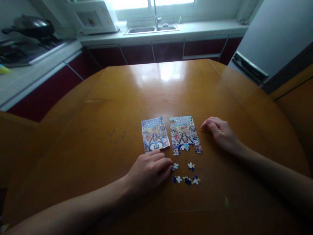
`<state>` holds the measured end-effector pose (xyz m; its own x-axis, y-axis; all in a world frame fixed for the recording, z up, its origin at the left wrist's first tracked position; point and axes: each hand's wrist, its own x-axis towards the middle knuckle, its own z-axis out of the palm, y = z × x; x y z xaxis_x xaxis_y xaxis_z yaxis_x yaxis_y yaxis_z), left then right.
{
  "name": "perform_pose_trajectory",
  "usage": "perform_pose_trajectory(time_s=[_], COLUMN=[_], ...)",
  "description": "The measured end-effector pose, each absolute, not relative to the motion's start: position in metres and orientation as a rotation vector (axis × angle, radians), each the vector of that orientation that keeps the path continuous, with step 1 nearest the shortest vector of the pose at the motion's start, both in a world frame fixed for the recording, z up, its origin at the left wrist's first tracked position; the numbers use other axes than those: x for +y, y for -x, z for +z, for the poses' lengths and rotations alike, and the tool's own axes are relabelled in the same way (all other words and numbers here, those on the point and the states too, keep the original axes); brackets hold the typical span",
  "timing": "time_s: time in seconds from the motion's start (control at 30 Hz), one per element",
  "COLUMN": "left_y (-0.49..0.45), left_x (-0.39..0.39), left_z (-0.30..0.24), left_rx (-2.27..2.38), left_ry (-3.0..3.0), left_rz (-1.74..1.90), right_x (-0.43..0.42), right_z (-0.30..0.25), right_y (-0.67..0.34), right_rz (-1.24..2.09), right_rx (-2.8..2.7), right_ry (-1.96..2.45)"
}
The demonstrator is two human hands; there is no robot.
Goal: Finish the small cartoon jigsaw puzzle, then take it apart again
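Left hand (149,169), below the jigsaw puzzle (185,133), lies loosely curled, fingertips touching a loose piece (175,166), gripping nothing. Right hand (221,132) rests open, empty, right of the puzzle. Recommended: pinch the piece by its edges and orient it before seating.

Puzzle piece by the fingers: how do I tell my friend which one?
On the wooden table, look just below the almost finished jigsaw. Among the loose pieces there, it is the upper-left piece, the only one right beside the left hand.
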<state>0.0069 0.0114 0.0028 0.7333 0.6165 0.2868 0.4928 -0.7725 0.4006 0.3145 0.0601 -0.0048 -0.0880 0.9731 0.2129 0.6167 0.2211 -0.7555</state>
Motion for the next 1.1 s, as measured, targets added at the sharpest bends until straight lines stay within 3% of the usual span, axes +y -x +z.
perform_pose_trajectory(time_s=[1.1], left_y=[-0.008], left_x=[0.0062], left_z=[0.002], left_rx=[0.739], left_ry=[-2.654], left_rz=[0.62], right_x=[0.0584], right_z=[-0.0031], right_y=[-0.3135], right_rz=[0.723], right_rx=[-1.76], right_ry=[1.492])
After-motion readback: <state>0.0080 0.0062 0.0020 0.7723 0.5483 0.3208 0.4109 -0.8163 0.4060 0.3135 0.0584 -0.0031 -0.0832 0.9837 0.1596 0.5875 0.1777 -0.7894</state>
